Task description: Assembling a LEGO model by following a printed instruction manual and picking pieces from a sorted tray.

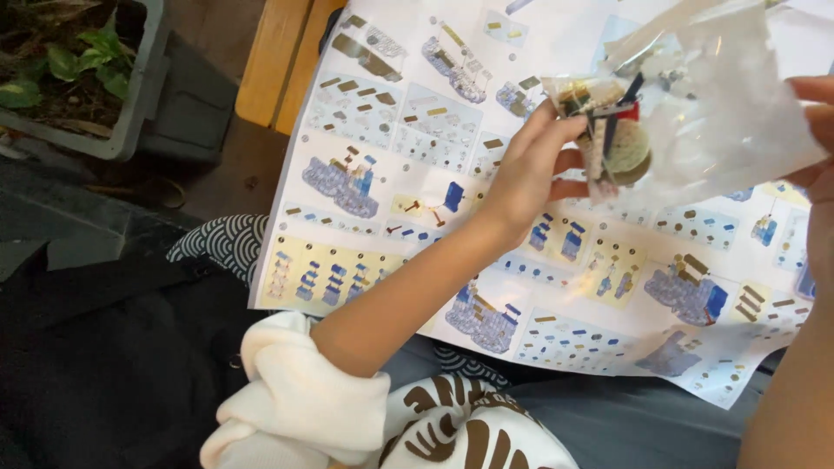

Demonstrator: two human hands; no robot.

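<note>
The left hand [530, 169] pinches a clear plastic bag [695, 104] of small toy pieces — fingers closed on its end. The right hand [817, 130] grips the bag's other side. The bag hangs above a big instruction sheet [417, 174] with block pictures — it lies on the lap.

Two hands [526, 174] [817, 165], one clear plastic bag [730, 113] of small pieces, one instruction sheet [417, 156], one wooden bench [274, 61], one grey planter [130, 95].
</note>
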